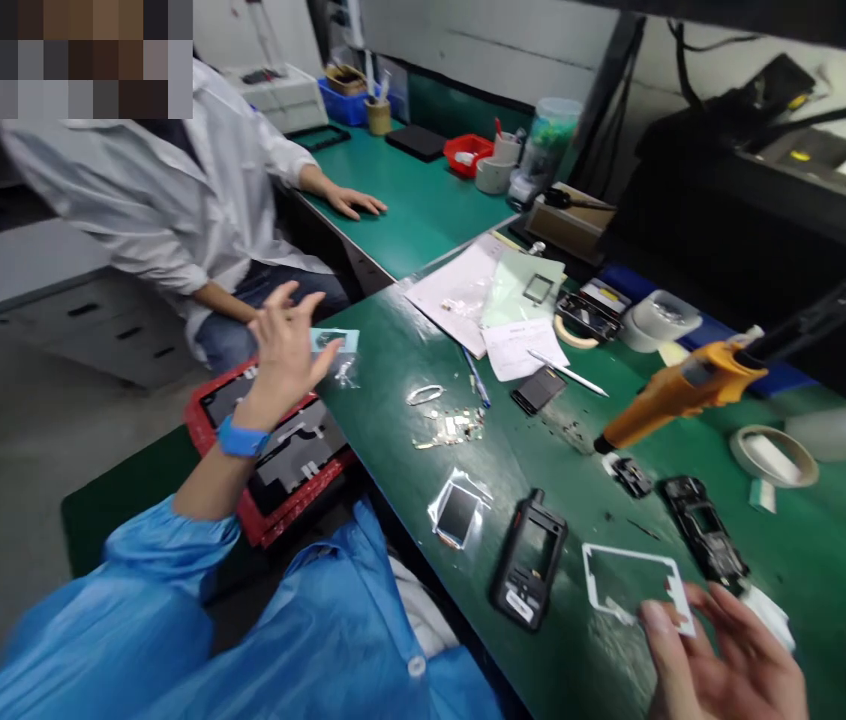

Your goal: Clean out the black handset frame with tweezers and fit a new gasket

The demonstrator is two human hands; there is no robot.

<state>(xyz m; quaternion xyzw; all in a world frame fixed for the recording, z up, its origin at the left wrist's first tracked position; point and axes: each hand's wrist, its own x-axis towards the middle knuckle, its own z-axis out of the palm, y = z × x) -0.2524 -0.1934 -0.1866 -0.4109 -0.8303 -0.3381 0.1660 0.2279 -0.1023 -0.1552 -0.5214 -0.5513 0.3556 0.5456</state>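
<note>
My right hand (730, 655) pinches a thin white rectangular frame (629, 550) by its right end, above the green bench. My left hand (284, 350), with a blue wrist strap (243, 437), is raised over the bench's left edge, fingers spread and nothing visible in them. Just beside its thumb is a light blue card (344, 341) with a dark rectangle. Left of the white frame lies a black handheld radio housing (532, 570) with an open screen window. A small display (459, 515) in clear film and a circuit board (457, 428) lie farther left.
An orange electric screwdriver (678, 395) hangs over the bench. Beneath it are a black housing part (704, 530) and a tape roll (772, 455). A red tray (265, 515) of black panels stands left, below bench height. A co-worker in a white coat (205, 170) sits opposite.
</note>
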